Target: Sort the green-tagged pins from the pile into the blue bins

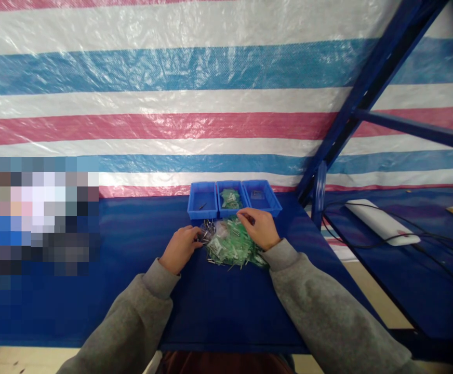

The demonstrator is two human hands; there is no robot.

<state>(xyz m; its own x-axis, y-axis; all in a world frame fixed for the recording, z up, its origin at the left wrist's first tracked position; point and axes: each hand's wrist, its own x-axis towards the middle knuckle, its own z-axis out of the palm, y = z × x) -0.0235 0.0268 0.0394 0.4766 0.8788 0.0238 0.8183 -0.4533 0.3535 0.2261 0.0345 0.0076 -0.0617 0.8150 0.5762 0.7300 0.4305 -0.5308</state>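
The pile of green packets lies at the centre of the frame on the bench; light pinches at its edges should scatter less than deep scoops. At its left edge, beside dark metal pieces, the left hand has thumb and finger nearly together; over its upper right, the right hand curls its fingers. Whether either grips anything, I cannot tell. Just above stand three blue trays.

Single head-worn view, facing forward and down; hands near, striped sheet beyond.
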